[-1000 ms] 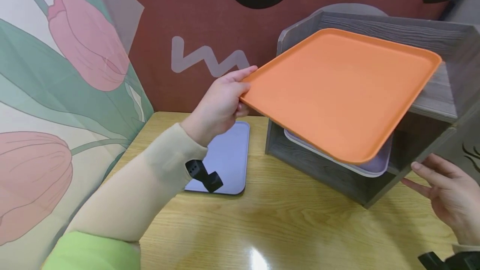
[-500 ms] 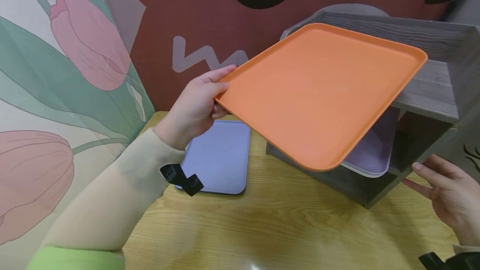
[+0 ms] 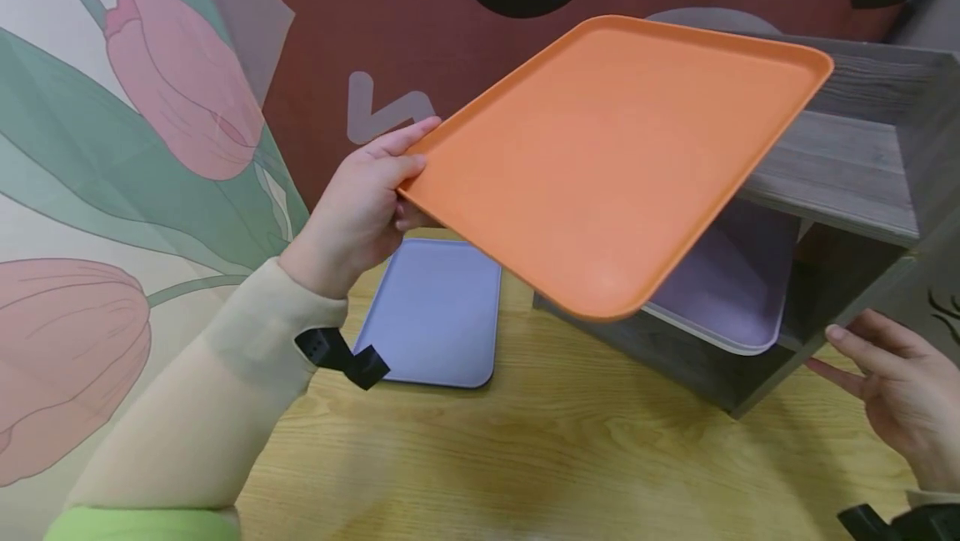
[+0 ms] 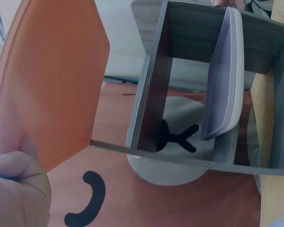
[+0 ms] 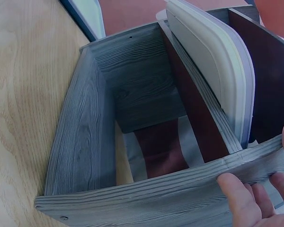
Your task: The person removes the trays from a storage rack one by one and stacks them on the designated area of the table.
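My left hand (image 3: 352, 207) grips the left corner of an orange tray (image 3: 615, 166), thumb on top and fingers beneath. The tray is held tilted in the air, in front of a grey wooden shelf unit (image 3: 855, 178) and apart from it. Stacked trays lie in the shelf's middle compartment, a lavender tray (image 3: 735, 283) above a white tray (image 5: 199, 56); the orange tray partly hides them in the head view. My right hand (image 3: 903, 391) rests its fingers against the outside of the unit's right side panel (image 5: 180, 194), near the front edge.
A blue-lavender tray (image 3: 442, 316) lies flat on the wooden table (image 3: 570, 441), left of the shelf unit. Behind the table stands a red-brown wall (image 3: 405, 16) with cartoon shapes, and a tulip-printed wall (image 3: 187, 82) borders the left side.
My left hand has drawn the orange tray leftward and slightly up, away from the shelf, uncovering more of the lavender tray. My right hand has stayed at the side panel.
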Available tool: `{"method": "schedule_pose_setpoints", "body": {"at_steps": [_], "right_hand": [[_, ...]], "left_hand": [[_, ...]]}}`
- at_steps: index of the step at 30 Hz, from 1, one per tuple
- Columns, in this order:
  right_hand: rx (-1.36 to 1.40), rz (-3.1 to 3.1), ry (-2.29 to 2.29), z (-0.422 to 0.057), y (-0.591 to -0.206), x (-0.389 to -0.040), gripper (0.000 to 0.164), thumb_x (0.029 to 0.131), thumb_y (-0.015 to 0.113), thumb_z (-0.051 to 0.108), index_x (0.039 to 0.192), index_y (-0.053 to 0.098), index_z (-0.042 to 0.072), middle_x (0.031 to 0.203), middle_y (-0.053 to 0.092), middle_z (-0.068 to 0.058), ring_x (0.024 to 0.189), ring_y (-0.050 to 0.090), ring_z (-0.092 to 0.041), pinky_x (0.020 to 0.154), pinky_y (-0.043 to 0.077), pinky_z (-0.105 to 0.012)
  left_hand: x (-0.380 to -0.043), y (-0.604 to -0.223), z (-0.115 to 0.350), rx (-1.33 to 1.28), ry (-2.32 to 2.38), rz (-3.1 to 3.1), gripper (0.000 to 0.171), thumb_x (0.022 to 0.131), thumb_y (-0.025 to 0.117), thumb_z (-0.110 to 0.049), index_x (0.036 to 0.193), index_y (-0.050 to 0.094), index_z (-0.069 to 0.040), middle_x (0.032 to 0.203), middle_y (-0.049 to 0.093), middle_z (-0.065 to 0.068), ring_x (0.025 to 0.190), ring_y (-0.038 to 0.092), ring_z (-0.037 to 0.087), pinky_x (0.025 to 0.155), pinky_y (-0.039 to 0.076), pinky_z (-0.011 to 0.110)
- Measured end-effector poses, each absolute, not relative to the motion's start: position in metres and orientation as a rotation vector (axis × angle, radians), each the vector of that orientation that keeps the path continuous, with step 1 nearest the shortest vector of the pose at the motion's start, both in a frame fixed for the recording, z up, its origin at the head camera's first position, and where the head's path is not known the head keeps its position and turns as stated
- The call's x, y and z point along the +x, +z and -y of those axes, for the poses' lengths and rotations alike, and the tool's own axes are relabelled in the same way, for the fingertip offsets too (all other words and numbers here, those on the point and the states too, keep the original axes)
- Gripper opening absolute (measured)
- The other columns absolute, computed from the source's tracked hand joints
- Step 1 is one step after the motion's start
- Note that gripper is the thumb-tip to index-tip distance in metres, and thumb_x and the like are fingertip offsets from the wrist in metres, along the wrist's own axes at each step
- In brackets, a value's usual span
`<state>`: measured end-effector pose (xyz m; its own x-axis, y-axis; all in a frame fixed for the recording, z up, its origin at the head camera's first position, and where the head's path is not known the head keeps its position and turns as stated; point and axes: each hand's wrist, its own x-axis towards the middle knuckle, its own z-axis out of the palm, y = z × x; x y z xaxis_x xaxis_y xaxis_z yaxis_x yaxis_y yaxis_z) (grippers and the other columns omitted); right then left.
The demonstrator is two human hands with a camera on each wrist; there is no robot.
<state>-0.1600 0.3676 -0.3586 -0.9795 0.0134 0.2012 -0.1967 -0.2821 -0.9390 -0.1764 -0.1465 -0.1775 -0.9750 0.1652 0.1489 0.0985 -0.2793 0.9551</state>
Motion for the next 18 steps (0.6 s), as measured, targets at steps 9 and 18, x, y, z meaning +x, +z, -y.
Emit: {"method": "schedule_pose_setpoints", "body": {"at_steps": [9,18], "right_hand": [[0.263,1.728,2.456,-0.367,-0.356,-0.158,0.034,0.095,0.047,-0.012,0.118,0.066,0.004,0.095,0.059,0.001,0.086,0.057,-0.008,0.065,0.057,-0.030],[0.210,1.690,2.479,-0.362,-0.351,-0.156,0.027,0.093,0.049,-0.013,0.101,0.067,0.005,0.090,0.057,0.001,0.085,0.060,-0.009,0.064,0.057,-0.031]], "left_hand": [[-0.176,-0.180,0.165,0.300,2.482,-1.879,0.045,0.103,0.037,-0.009,0.147,0.039,-0.016,0.126,0.052,0.014,0.044,0.031,0.011,0.044,0.025,0.019],[-0.173,-0.186,0.187,0.304,2.562,-1.807,0.045,0.103,0.037,-0.010,0.149,0.036,-0.012,0.117,0.054,0.012,0.044,0.030,0.010,0.044,0.022,0.020]]}}
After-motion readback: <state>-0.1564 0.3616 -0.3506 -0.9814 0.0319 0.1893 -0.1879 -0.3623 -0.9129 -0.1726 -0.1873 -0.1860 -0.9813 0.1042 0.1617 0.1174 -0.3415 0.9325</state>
